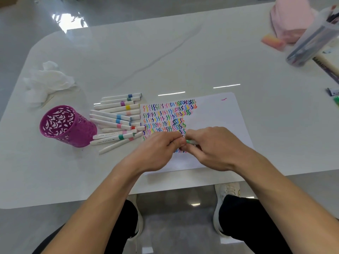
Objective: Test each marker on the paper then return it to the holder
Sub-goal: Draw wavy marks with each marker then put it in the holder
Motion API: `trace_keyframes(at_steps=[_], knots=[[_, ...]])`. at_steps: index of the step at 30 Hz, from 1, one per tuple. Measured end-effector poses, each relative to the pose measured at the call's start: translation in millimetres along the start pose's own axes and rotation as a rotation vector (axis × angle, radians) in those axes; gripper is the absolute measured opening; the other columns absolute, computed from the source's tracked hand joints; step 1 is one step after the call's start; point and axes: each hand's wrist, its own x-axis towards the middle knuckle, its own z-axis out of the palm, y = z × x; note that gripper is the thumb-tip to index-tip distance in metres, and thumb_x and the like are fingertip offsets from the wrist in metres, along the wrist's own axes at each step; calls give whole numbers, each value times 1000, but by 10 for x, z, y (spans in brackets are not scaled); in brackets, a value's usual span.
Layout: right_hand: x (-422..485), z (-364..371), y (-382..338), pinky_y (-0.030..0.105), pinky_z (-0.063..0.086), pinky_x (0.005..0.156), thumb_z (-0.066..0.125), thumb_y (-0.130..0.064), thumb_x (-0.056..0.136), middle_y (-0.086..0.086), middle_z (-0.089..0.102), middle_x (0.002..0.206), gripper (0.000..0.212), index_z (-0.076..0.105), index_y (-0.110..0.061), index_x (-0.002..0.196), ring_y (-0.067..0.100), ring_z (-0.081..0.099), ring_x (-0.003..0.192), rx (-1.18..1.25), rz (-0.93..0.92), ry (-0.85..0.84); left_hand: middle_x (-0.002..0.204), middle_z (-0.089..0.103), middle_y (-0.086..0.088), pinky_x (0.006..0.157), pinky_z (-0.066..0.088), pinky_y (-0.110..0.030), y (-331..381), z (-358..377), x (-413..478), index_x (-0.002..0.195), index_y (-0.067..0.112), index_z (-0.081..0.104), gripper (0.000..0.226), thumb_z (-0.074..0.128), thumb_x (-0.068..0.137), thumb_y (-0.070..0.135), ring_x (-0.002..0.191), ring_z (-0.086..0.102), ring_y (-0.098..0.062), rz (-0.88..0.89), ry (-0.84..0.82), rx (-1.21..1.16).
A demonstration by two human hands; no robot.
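Left hand (160, 149) meets right hand (215, 146), green marker (190, 142) pinched between their fingertips

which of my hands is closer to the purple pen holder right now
Left. The left hand is right of the purple holder, just past the loose markers, pinching a green marker. The right hand grips the same marker farther right, over the paper.

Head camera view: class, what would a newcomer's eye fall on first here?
The white paper sheet, filled with rows of multicoloured zigzag strokes, lies mid-table. Above it, the left hand and right hand together pinch a green marker. Left of the sheet lie a pile of white colour-banded markers and a purple cut-out pen holder.
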Motion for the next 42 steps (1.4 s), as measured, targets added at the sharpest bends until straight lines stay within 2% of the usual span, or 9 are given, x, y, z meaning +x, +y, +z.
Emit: trace_keyframes(at_steps=[11, 14, 17, 23, 28, 31, 34, 38, 42], knots=[[-21, 40, 103, 23, 30, 53, 46, -55, 103, -15, 43, 52, 27, 65, -37, 97, 2, 45, 53, 80, 40, 108, 65, 53, 3, 53, 33, -19, 69, 18, 96, 81, 10, 65, 41, 44, 107, 35, 57, 40, -7, -27, 43, -74], [-15, 21, 103, 25, 28, 51, 48, -56, 102, -15, 40, 50, 29, 57, -37, 81, 3, 43, 51, 89, 50, 125, 64, 54, 3, 52, 33, -18, 92, 15, 124, 81, 10, 65, 40, 45, 107, 33, 56, 43, -7, -36, 53, -70], [10, 23, 120, 31, 27, 50, 47, -64, 100, -9, 39, 48, 52, 38, -27, 64, 9, 41, 50, 75, 95, 149, 60, 54, 7, 51, 35, -14, 81, -15, 125, 78, 13, 66, 38, 48, 106, 31, 56, 46, -3, -28, 114, -59], [41, -4, 167, 33, 33, 51, 42, -73, 96, -4, 51, 59, 55, 46, -23, 71, 15, 50, 56, 101, 204, 93, 61, 55, 10, 53, 36, -11, 77, -8, 150, 82, 17, 68, 36, 47, 107, 32, 58, 52, 0, -43, 202, -27], [27, -48, 314, 36, 37, 54, 45, -36, 102, -4, 54, 65, 8, 41, -30, 107, 19, 50, 56, 338, 255, 86, 70, 56, 15, 53, 36, -11, -4, -3, 203, 88, 22, 64, 29, 45, 107, 33, 62, 52, 1, -137, 275, -49], [60, -59, 359, 44, 45, 66, 42, -15, 101, 7, 60, 85, 25, 30, -34, 112, 27, 55, 69, 516, 269, 111, 79, 59, 15, 55, 34, -16, -44, 30, 231, 93, 24, 62, 20, 49, 105, 34, 71, 53, -1, -148, 304, 6], [100, -76, 367, 33, 50, 64, 42, -7, 102, 2, 67, 101, 25, 41, -32, 108, 17, 58, 66, 668, 267, 174, 88, 59, 15, 64, 40, -20, -77, 81, 269, 96, 26, 63, 10, 58, 101, 33, 80, 55, -7, -117, 344, 47], [147, -108, 399, 34, 60, 66, 33, -1, 100, 10, 75, 98, 39, 69, -15, 106, 26, 72, 75, 1017, 257, 268, 114, 54, 9, 85, 42, -28, -81, 181, 317, 103, 22, 70, 13, 67, 95, 33, 105, 50, -11, -68, 396, 131], [204, -28, 412, 32, 62, 70, 45, 10, 93, 9, 77, 91, 40, 71, -18, 104, 26, 76, 91, 974, 245, 373, 130, 58, 1, 99, 41, -37, -68, 247, 328, 101, 17, 74, 16, 74, 90, 28, 125, 45, -22, 44, 415, 300]])
